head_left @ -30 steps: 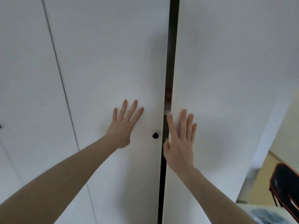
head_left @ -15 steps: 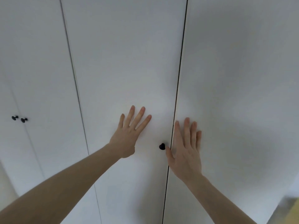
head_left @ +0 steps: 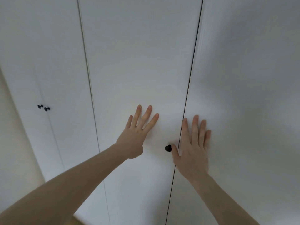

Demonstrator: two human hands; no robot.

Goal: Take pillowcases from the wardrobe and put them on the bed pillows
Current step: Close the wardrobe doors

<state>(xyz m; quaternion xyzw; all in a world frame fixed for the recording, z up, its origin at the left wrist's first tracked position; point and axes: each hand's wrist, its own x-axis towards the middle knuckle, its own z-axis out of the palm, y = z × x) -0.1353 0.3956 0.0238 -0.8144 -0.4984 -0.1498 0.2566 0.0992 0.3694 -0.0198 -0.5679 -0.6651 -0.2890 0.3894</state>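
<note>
A white wardrobe fills the view, its doors shut. My left hand [head_left: 137, 133] lies flat with fingers spread on the middle door [head_left: 138, 62]. My right hand [head_left: 193, 143] lies flat on the right door [head_left: 243, 95], just right of the seam between the two doors. A small black knob [head_left: 168, 148] sits on the middle door beside my right thumb. Neither hand holds anything. No pillowcases, pillows or bed are in view.
Two more black knobs [head_left: 43, 107] sit on a further pair of wardrobe doors at the left. A strip of cream wall [head_left: 9, 127] shows at the far left edge, and a bit of wooden floor [head_left: 76, 220] at the bottom.
The gap between the middle and right doors has closed under my hands. The view has turned left, so the room at the right is gone and the left knobs appeared.
</note>
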